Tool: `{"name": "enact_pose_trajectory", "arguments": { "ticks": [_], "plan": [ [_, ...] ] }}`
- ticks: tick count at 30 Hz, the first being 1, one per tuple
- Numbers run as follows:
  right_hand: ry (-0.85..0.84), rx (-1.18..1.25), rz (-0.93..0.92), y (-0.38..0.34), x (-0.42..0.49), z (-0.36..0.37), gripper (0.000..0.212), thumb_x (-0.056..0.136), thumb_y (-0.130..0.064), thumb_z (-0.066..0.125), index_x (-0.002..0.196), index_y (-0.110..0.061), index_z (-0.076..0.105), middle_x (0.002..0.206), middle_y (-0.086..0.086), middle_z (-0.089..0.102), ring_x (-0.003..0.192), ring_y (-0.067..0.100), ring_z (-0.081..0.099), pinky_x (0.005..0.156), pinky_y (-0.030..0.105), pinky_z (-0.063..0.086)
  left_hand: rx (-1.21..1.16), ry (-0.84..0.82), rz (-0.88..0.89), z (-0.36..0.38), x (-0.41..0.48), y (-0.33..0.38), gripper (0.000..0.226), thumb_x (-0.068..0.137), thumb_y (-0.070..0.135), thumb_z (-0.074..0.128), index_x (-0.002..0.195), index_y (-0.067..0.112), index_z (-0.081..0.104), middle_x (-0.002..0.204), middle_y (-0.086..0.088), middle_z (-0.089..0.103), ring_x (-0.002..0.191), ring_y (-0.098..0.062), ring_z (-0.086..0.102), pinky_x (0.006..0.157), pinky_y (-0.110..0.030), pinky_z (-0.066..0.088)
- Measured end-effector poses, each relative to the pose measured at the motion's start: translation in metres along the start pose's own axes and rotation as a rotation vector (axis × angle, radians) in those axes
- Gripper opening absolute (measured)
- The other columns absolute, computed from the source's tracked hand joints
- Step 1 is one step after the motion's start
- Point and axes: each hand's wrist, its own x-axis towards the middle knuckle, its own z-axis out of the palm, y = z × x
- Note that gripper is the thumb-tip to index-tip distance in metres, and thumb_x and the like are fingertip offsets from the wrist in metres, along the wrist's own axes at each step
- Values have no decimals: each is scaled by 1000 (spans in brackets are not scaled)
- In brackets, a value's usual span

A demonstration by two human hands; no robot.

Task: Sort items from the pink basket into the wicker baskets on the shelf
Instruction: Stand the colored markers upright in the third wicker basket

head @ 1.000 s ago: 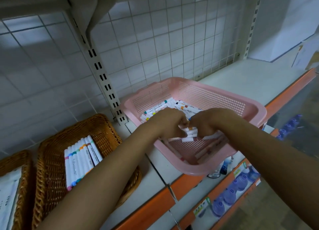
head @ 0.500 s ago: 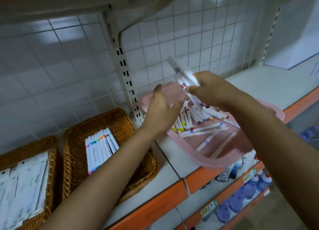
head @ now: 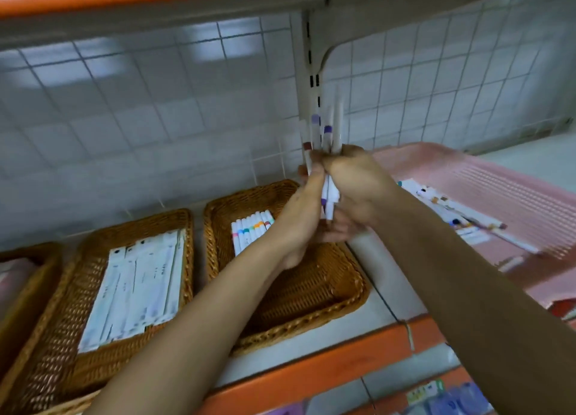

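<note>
I have both hands closed on a bundle of markers (head: 327, 131), held upright: my right hand (head: 358, 190) grips its middle and my left hand (head: 299, 224) holds it from the side and below. The bundle is over the far right corner of the wicker basket (head: 343, 308), close in front of the shelf upright (head: 307, 81). In this basket a row of markers (head: 251, 230) lies at the far left, and bare wicker floor shows beside it. The pink basket (head: 498, 180) stands just to the right.
</note>
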Motion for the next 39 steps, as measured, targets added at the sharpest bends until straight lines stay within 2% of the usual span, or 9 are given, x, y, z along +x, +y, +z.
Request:
{"name": "enact_pose_trajectory", "arguments": {
  "ticks": [3, 7, 11, 15, 19, 22, 26, 32, 39],
  "plan": [
    [-82, -80, 81, 14, 3, 10, 19, 93, -20, 57, 83, -5, 63, 69, 15, 61, 58, 25, 62, 48, 27, 47, 77, -10, 3, -26, -6, -7, 55, 98, 53, 29, 95, 10, 65, 71, -3, 68, 70, -15, 64, 77, -36, 57],
    [-240, -13, 268, 29, -1, 24, 33, 94, -25, 56, 109, 5, 62, 89, 24, 63, 69, 33, 62, 57, 38, 50, 28, -28, 1, -52, -18, -15, 37, 102, 32, 36, 103, 5, 61, 83, -10, 67, 71, -16, 64, 61, -25, 57],
    [-331, 16, 255, 38, -7, 39, 33, 96, -27, 52, 112, 0, 61, 85, 16, 63, 54, 20, 62, 39, 24, 45, 56, 6, 40, -69, -23, -22, 18, 100, 19, 44, 105, 10, 60, 79, -3, 66, 66, -11, 63, 59, -25, 54],
    [-385, -91, 209, 41, -5, 49, 27, 96, -34, 50, 94, -11, 65, 80, 7, 65, 60, 13, 63, 45, 24, 48, 39, 61, 54, -83, -24, -26, 19, 98, 19, 48, 101, 9, 63, 72, 0, 67, 64, -9, 63, 58, -23, 53],
    [-413, -207, 232, 44, -5, 56, 32, 95, -42, 48, 92, -16, 65, 90, 11, 71, 82, 26, 68, 82, 42, 56, -1, 99, 34, -92, -23, -28, 22, 98, 18, 49, 88, 7, 65, 64, -2, 63, 55, -8, 59, 54, -20, 50],
    [-414, -179, 276, 46, -3, 59, 35, 95, -45, 47, 97, -15, 66, 85, 7, 71, 72, 17, 69, 81, 40, 56, -53, 188, 24, -95, -20, -30, 22, 98, 17, 49, 83, 9, 63, 56, 3, 61, 50, -5, 57, 51, -19, 48],
    [-311, -238, 209, 52, 2, 56, 18, 96, -27, 52, 97, -14, 65, 97, 6, 71, 92, 19, 68, 88, 39, 54, -48, 298, 12, -100, -16, -36, 16, 97, 18, 51, 90, 12, 65, 69, -2, 62, 56, -8, 58, 49, -18, 47],
    [-244, -341, 175, 51, 8, 52, 11, 92, -21, 59, 95, -12, 64, 95, 6, 68, 90, 19, 66, 74, 31, 57, -15, 306, 33, -99, -13, -42, 14, 98, 19, 49, 97, 14, 62, 70, -3, 61, 56, -8, 57, 54, -22, 50],
    [-174, -1323, -96, 65, 17, 48, 21, 94, -21, 53, 77, -11, 50, 76, 3, 53, 66, 15, 50, 54, 24, 38, -173, 400, 22, -99, -11, -42, 11, 98, 21, 50, 97, 15, 58, 66, 1, 59, 58, -8, 60, 53, -19, 51]
  ]
}}
